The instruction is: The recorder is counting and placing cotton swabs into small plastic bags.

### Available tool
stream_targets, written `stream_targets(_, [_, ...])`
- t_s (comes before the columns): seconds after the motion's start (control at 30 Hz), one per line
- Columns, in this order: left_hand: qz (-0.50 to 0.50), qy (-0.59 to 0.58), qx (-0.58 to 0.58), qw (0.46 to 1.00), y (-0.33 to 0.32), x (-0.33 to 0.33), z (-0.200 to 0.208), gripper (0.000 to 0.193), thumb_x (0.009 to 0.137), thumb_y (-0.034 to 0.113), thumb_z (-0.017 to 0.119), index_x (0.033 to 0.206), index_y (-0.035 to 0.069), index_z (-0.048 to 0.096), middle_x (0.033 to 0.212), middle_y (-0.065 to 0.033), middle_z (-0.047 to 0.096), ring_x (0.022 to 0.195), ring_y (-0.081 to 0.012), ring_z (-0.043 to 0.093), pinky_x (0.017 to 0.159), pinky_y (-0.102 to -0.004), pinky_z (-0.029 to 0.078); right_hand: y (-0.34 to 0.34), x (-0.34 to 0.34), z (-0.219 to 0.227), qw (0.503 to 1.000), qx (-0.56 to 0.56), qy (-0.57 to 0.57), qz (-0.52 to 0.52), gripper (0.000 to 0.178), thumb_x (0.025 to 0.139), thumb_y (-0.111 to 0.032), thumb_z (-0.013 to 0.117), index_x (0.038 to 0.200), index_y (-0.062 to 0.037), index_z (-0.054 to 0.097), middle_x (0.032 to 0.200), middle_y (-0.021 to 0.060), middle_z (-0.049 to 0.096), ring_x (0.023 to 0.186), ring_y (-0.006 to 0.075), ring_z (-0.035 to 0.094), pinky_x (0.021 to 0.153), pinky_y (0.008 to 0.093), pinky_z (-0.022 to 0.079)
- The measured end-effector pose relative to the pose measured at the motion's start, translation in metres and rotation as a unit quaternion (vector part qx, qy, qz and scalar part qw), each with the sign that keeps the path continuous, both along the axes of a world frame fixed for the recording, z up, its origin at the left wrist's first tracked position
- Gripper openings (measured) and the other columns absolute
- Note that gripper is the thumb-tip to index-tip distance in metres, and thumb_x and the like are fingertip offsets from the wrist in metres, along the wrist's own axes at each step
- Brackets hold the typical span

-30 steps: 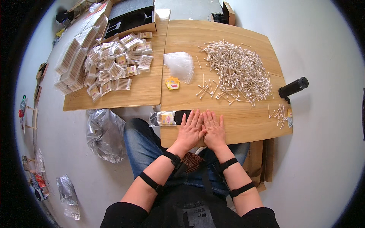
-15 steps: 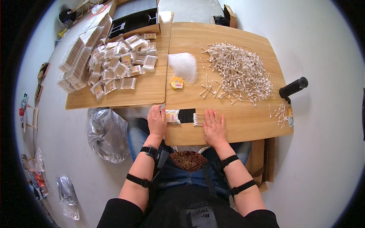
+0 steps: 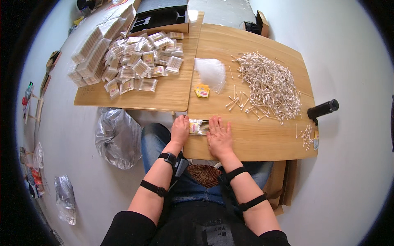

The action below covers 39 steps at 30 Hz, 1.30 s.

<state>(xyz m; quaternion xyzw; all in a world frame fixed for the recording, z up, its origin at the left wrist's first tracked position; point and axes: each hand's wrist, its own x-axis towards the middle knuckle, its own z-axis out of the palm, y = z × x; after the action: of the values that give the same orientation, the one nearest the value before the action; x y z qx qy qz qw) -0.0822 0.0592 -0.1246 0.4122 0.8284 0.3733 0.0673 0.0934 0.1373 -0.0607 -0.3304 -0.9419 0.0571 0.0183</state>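
Near the front edge of the table, a small clear packet of cotton swabs with a yellow card lies flat. My left hand closes over its left end, fingertips partly hidden. On the packet's right, my right hand rests flat with fingers extended over a row of cotton swabs. That row meets the packet; its right part is under my palm. Beyond my hands are a stack of clear plastic bags and several yellow cards.
A large heap of loose cotton swabs covers the far right. Filled swab packets pile up at the far left, beside stacked packets and an open box. A black cylinder projects at the right edge.
My right hand has slid left with the row of swabs, up to the packet. The black strip that showed between them is now covered. The whole view has shifted slightly.
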Motion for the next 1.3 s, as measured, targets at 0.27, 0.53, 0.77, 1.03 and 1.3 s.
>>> stream_targets(0.27, [-0.03,0.082,-0.057,0.995,-0.003,0.0,-0.009,0.026,0.101,0.018,0.043,0.107,-0.004,0.055,0.097,-0.0186,0.056,0.093,-0.0371,0.055,0.081,-0.0458,0.048,-0.009,-0.017,-0.005,0.998,-0.031,0.053,0.009,0.061,0.098,-0.031,0.043,0.151,-0.0046,0.028,0.157,0.0133,0.028,0.146,0.0294,0.025,0.119,0.0533,0.009])
stream_targets(0.53, [0.125,-0.158,0.077,0.977,-0.011,-0.017,0.002,0.042,0.101,0.037,0.045,0.09,-0.001,0.06,0.086,-0.0219,0.064,0.083,-0.0403,0.061,0.072,-0.0457,0.048,0.003,0.013,0.007,0.997,-0.038,0.065,0.031,0.074,0.093,-0.043,0.05,0.148,0.0024,0.029,0.154,0.022,0.029,0.144,0.0354,0.026,0.118,0.0536,0.012])
stream_targets(0.77, [0.133,-0.218,0.029,0.967,-0.005,-0.009,-0.005,0.051,0.101,0.043,0.048,0.083,-0.002,0.06,0.071,-0.0198,0.06,0.065,-0.0298,0.057,0.065,-0.0392,0.047,0.001,-0.009,0.002,0.999,0.009,0.019,0.037,0.071,0.095,-0.04,0.049,0.149,0.0018,0.029,0.156,0.018,0.028,0.147,0.0312,0.022,0.118,0.0546,0.01])
stream_targets(1.03, [0.124,-0.203,0.059,0.969,-0.006,-0.006,0.011,0.051,0.1,0.044,0.046,0.076,0.0,0.056,0.074,-0.0254,0.057,0.071,-0.0452,0.055,0.063,-0.0485,0.044,0.01,-0.005,0.008,0.998,-0.044,0.011,0.049,0.077,0.095,-0.047,0.047,0.15,0.0018,0.027,0.158,0.0179,0.024,0.148,0.0315,0.019,0.119,0.0539,0.007])
stream_targets(1.3, [0.126,-0.15,0.057,0.979,0.003,-0.004,0.015,0.046,0.101,0.038,0.049,0.078,-0.001,0.058,0.073,-0.0235,0.058,0.067,-0.0404,0.055,0.062,-0.0437,0.044,-0.005,-0.023,0.007,0.997,-0.028,-0.016,0.073,0.093,0.09,-0.062,0.047,0.149,0.0074,0.025,0.159,0.0206,0.02,0.149,0.0315,0.011,0.119,0.0548,0.004])
